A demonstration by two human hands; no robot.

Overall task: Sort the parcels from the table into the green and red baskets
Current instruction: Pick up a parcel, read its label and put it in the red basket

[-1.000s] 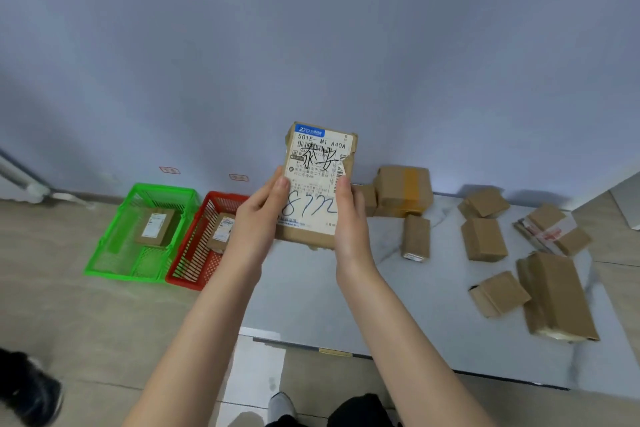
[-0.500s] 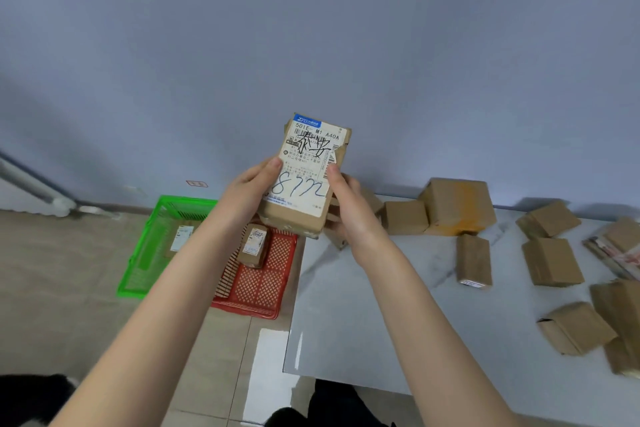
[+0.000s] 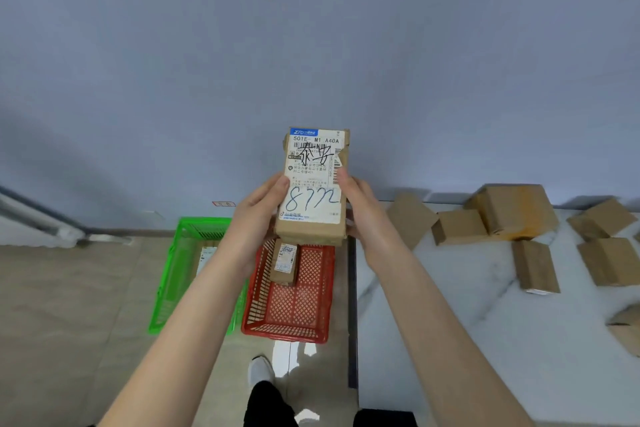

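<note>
I hold a labelled cardboard parcel [image 3: 313, 184] upright in the air above the far end of the red basket [image 3: 287, 334], its white shipping label facing me; my left hand [image 3: 256, 218] grips its left edge and my right hand [image 3: 363, 215] its right edge, the fingers [image 3: 273, 187] of both closed on the box with the thumbs on the label; inside the red basket lies a small labelled box [image 3: 284, 262]; the green basket [image 3: 166, 288] sits touching the red basket's left side, holding a flat parcel [image 3: 206, 258]; right of the red basket stands the pale tabletop [image 3: 450, 322], with plain brown boxes [image 3: 512, 210] scattered on it.
</note>
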